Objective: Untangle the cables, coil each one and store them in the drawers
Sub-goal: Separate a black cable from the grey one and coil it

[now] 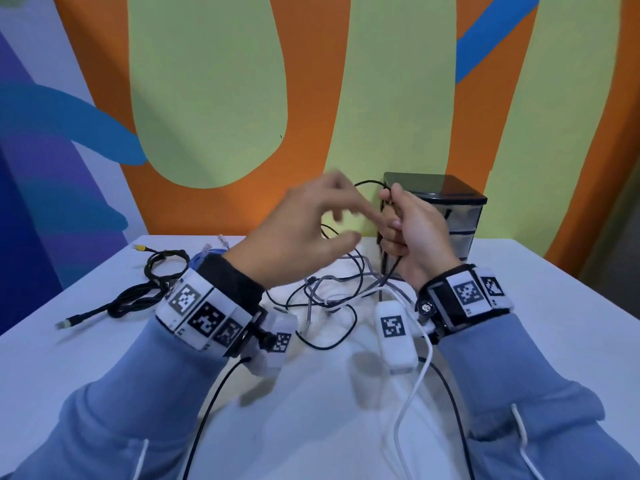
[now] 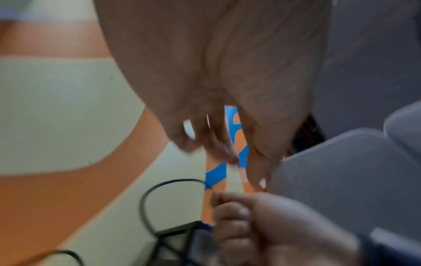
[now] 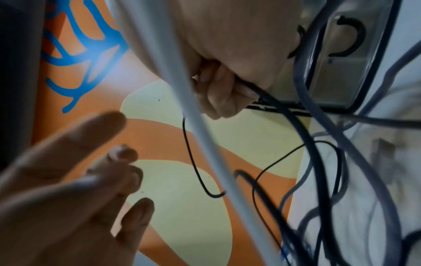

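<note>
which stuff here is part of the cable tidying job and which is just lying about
Part of the job:
thin black cable, held in the right hand
left hand, fingers spread
tangled cables
drawer unit
coiled black cable
blue cable

Just there:
white table
painted wall

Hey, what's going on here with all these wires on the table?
A person is sorting a tangle of cables on a white table. The right hand grips a thin black cable, lifted in loops above the grey and black tangle. The left hand is open beside it, blurred, fingers spread. A black braided cable with a yellow plug lies coiled at far left. The small black-framed drawer unit sits closed behind.
</note>
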Motion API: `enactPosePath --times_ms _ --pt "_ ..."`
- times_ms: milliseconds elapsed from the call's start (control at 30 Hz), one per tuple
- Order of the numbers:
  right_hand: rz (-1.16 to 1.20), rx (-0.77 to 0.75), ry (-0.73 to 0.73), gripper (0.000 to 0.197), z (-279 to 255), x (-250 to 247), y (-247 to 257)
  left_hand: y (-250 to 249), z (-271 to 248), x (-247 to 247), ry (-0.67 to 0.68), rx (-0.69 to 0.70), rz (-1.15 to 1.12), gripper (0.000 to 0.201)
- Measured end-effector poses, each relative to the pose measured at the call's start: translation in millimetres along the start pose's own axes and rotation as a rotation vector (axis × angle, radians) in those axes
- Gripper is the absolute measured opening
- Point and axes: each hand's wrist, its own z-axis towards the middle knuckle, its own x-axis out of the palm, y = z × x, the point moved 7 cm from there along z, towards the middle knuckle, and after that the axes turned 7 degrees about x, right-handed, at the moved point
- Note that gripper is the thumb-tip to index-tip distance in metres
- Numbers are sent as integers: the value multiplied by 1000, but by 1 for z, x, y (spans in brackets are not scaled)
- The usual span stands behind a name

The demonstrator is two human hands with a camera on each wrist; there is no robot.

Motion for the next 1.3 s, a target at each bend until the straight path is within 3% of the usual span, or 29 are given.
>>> enactPosePath --times_ms 100,167,233,300,433,500,767,867,900,967,1033,1100,1200,1300 --pt "1 -18 -28 25 3 -5 1 -7 -8 46 431 -131 -226 25" --pt "-12 -39 -7 25 6 -4 0 -3 -15 66 541 -137 -199 21" --pt "-73 -81 19 25 7 -3 2 2 -14 68 523 -124 -204 15" --pt "-173 -146 44 25 5 -2 8 8 -7 52 371 -151 -288 14" --pt "-367 -229 25 28 3 -9 16 49 1 -11 -226 -345 -533 17" --pt "-458 -242 -2 32 6 -17 15 68 2 -39 -429 -420 -552 16" --pt "-631 -321 -195 34 5 -39 31 119 19 -133 -690 -592 -118 18" --pt "-601 -323 -300 35 3 -49 37 138 20 -164 -940 -710 -237 15" --pt "-584 -315 -326 35 1 -52 38 141 24 -172 -939 -740 -219 13" --pt "-578 -309 -351 36 -1 -54 41 141 33 -182 -754 -846 93 40" --pt "-578 -315 -349 37 -3 -54 43 131 46 -171 -514 -829 313 56" --pt "-556 -315 -335 37 -4 -52 43 127 51 -141 -350 -787 259 44" --pt "-488 -310 -315 33 -3 -51 44 134 38 -92 -196 -849 -82 16" --pt "-363 -316 -275 28 1 -51 45 124 27 -57 148 -816 0 14"
